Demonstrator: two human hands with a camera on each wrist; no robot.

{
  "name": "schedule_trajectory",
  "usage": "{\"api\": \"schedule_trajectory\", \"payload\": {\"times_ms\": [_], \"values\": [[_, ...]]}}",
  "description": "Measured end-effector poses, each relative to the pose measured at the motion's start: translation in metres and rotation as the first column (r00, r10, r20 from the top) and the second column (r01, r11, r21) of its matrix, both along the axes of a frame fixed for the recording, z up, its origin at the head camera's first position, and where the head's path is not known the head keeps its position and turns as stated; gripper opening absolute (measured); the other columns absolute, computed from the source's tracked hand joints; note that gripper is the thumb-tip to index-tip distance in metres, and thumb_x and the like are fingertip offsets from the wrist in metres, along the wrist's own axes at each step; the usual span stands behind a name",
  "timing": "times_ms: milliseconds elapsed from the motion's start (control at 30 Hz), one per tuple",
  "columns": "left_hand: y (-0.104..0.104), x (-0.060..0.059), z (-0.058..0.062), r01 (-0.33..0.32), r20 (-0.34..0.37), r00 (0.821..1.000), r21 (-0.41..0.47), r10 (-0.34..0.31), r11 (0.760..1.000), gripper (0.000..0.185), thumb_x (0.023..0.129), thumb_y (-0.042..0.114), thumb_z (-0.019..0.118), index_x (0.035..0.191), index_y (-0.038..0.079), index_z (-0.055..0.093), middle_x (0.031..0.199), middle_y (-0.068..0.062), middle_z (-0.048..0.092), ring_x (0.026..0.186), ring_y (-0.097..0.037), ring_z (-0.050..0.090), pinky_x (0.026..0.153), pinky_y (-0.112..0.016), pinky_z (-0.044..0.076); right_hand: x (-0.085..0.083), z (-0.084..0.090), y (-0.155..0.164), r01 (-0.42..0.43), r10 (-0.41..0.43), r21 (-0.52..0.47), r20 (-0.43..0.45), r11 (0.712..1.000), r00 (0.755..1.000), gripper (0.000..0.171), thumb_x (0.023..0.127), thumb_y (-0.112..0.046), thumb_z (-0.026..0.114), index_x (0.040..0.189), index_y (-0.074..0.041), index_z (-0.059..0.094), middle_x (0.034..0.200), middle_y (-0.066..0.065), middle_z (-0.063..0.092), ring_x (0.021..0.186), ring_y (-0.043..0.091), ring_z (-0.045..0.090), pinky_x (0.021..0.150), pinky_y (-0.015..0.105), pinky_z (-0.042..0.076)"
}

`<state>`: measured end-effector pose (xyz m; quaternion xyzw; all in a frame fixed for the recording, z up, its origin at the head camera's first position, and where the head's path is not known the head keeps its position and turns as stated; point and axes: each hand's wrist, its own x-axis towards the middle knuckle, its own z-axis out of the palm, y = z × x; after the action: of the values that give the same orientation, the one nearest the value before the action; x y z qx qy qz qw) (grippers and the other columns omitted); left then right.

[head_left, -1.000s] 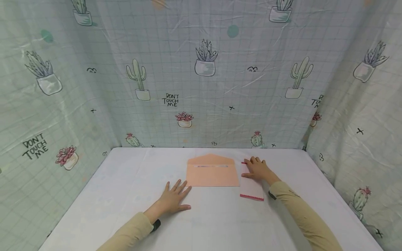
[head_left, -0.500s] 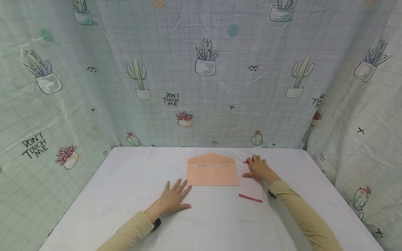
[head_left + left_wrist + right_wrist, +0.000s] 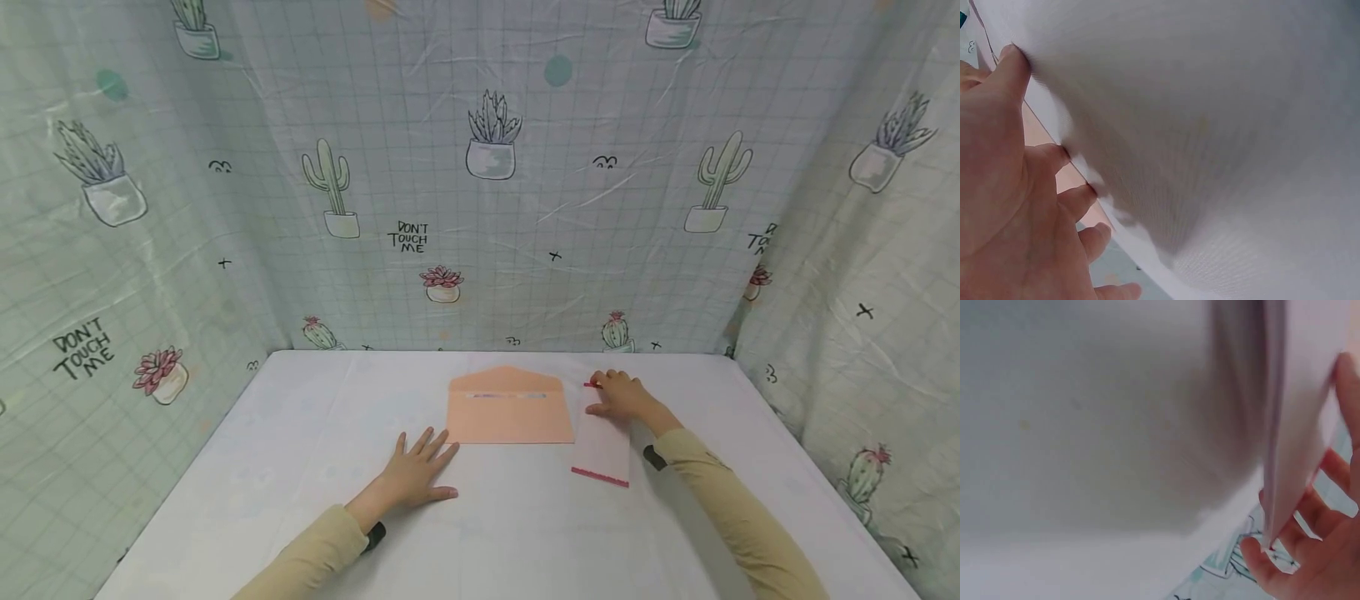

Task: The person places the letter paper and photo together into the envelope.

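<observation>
Most of the right wrist view is filled by the pale, blurred surface. At the right edge, a white sheet of paper is seen edge-on, its near edge lifted. It is touched by the fingertips of the right hand. A strip of patterned cloth is seen below.
</observation>
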<state>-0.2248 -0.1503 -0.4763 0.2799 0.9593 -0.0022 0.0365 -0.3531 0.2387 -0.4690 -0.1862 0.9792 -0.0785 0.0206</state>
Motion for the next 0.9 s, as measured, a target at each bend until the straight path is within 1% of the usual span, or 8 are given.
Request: {"api": "schedule_trajectory", "payload": {"times_ms": [100,233,367,500,567,633,733,900], "values": [[0.001,0.0,0.001,-0.007,0.002,1.0,-0.006,0.007,1.0,0.072,0.082,0.057,0.047,0.138,0.013,0.033,0.145,-0.013,0.029,0.134,-0.038,0.023,0.098,-0.066,0.019,-0.002,0.009,0.006,-0.038,0.043,-0.096,0.041,0.995,0.998,0.042,0.079,-0.034,0.066,0.108,-0.006,0.054,0.098,0.012,0.059,0.088,0.025,0.054,0.076,0.046,0.044],[0.001,-0.001,-0.001,-0.017,0.003,1.0,-0.019,0.017,1.0,0.073,0.082,0.058,0.046,0.138,0.014,0.033,0.146,-0.011,0.028,0.134,-0.037,0.023,0.099,-0.065,0.019,-0.005,0.021,0.017,-0.071,0.096,-0.233,0.099,0.97,0.99,0.029,0.08,-0.021,0.066,0.103,-0.006,0.058,0.088,0.01,0.06,0.076,0.018,0.051,0.065,0.03,0.044],[0.001,-0.002,-0.002,-0.023,0.009,1.0,-0.021,0.023,1.0,0.073,0.082,0.059,0.046,0.139,0.015,0.032,0.146,-0.011,0.027,0.135,-0.036,0.022,0.099,-0.066,0.019,-0.009,0.03,0.029,-0.053,0.102,-0.288,0.159,0.956,0.982,0.023,0.082,-0.016,0.063,0.103,-0.006,0.062,0.087,0.009,0.061,0.075,0.016,0.053,0.062,0.026,0.043],[0.001,-0.001,-0.003,-0.023,0.012,1.0,-0.018,0.024,1.0,0.074,0.082,0.06,0.045,0.139,0.015,0.032,0.147,-0.011,0.026,0.135,-0.037,0.022,0.099,-0.066,0.019,-0.01,0.04,0.039,-0.048,0.118,-0.314,0.209,0.948,0.971,0.021,0.084,-0.016,0.06,0.101,-0.005,0.064,0.087,0.009,0.063,0.071,0.013,0.051,0.061,0.025,0.043],[0.001,-0.001,-0.003,-0.024,0.012,1.0,-0.019,0.024,1.0,0.074,0.082,0.06,0.045,0.139,0.015,0.032,0.147,-0.011,0.027,0.135,-0.037,0.022,0.099,-0.066,0.019,-0.01,0.045,0.043,-0.031,0.123,-0.337,0.255,0.941,0.959,0.021,0.085,-0.016,0.059,0.1,-0.004,0.065,0.086,0.009,0.062,0.067,0.012,0.048,0.059,0.026,0.041],[0.001,-0.001,-0.003,-0.025,0.011,1.0,-0.024,0.026,0.999,0.074,0.082,0.06,0.045,0.139,0.015,0.032,0.147,-0.011,0.026,0.134,-0.037,0.022,0.099,-0.066,0.019,-0.009,0.048,0.047,-0.006,0.121,-0.352,0.305,0.936,0.945,0.021,0.085,-0.017,0.059,0.101,-0.003,0.064,0.084,0.006,0.06,0.066,0.011,0.046,0.059,0.025,0.04],[0.002,0.0,-0.002,-0.026,0.008,1.0,-0.028,0.026,0.999,0.074,0.082,0.06,0.046,0.139,0.015,0.032,0.146,-0.011,0.027,0.134,-0.037,0.023,0.099,-0.066,0.02,-0.008,0.052,0.052,0.068,0.1,-0.385,0.4,0.92,0.911,0.024,0.086,-0.018,0.058,0.103,-0.002,0.062,0.084,0.005,0.056,0.066,0.012,0.044,0.059,0.025,0.039],[0.003,0.001,-0.001,-0.023,0.007,1.0,-0.019,0.024,1.0,0.073,0.082,0.059,0.047,0.138,0.015,0.033,0.146,-0.012,0.027,0.134,-0.037,0.023,0.098,-0.066,0.02,-0.004,0.059,0.061,0.175,0.04,-0.383,0.493,0.907,0.869,0.026,0.085,-0.024,0.058,0.104,-0.006,0.061,0.1,0.008,0.057,0.079,0.016,0.049,0.066,0.028,0.045]]}}
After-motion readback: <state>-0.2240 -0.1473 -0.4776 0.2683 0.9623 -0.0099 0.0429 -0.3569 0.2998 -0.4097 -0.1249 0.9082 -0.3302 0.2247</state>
